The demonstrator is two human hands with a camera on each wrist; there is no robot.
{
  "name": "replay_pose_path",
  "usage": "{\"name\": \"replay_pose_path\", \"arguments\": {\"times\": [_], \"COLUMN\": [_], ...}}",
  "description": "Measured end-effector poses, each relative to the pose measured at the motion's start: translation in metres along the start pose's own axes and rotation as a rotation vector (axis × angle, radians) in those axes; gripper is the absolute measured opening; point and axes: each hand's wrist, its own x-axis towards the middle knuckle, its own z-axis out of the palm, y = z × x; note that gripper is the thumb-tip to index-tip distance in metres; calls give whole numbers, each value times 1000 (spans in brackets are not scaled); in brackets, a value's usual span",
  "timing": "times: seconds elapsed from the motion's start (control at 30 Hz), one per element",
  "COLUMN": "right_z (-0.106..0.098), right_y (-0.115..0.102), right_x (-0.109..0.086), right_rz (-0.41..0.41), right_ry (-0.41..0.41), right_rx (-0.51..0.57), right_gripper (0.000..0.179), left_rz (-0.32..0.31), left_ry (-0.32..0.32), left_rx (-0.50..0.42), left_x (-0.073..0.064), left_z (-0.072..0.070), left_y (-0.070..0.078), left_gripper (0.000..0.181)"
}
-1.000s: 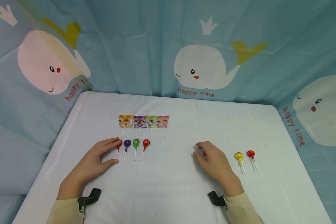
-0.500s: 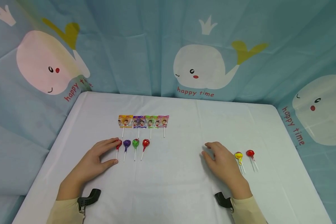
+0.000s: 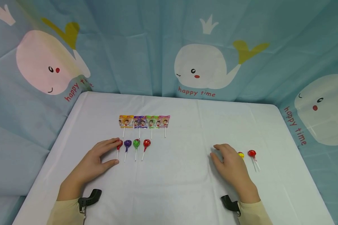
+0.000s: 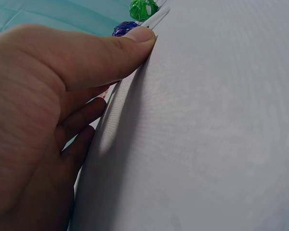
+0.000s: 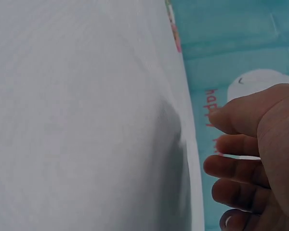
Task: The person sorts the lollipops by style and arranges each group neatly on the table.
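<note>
At the left end of a row of round lollipops, my left hand [image 3: 94, 161] rests on the table. Its fingertips touch the head of a red lollipop [image 3: 120, 143], and its thumb lies near the stick's lower end. Beside that are a purple lollipop [image 3: 127, 144], a green lollipop [image 3: 136, 143] and another red lollipop [image 3: 147, 143]. In the left wrist view the thumb partly covers the purple head. My right hand [image 3: 232, 167] hovers low over the right half of the table, fingers loosely bent around nothing. It hides most of a yellow lollipop [image 3: 241, 154].
Several flat lollipops in printed wrappers, among them an orange one [image 3: 126, 121] and a pink one [image 3: 164, 121], lie behind the round row. A further red lollipop [image 3: 252, 153] lies right of my right hand. A blue whale-print curtain [image 3: 146, 62] hangs behind the white table [image 3: 169, 187].
My right hand has moved rightward across the table and now covers most of the yellow lollipop. My left hand and the row beside it have stayed in place.
</note>
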Motion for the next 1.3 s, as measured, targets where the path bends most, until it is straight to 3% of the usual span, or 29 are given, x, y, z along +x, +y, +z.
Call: {"name": "replay_pose_path", "arguments": {"times": [0.3, 0.47, 0.77, 1.03, 1.3], "right_z": [-7, -11, -21, -25, -33], "right_y": [8, 15, 25, 30, 33], "right_x": [-3, -7, -14, -17, -21], "right_rz": [-2, 14, 112, 89, 131], "right_ry": [54, 57, 27, 78, 67], "right_rx": [-15, -27, -69, -72, -110], "right_gripper": [29, 30, 32, 29, 32], "left_rz": [-18, -16, 21, 20, 5], "left_ry": [0, 1, 17, 16, 10], "left_rx": [1, -2, -8, -4, 1], "left_x": [-1, -2, 0, 0, 0], "left_z": [1, 2, 2, 1, 1], "left_y": [-1, 0, -1, 2, 2], "left_gripper": [77, 78, 79, 79, 77]}}
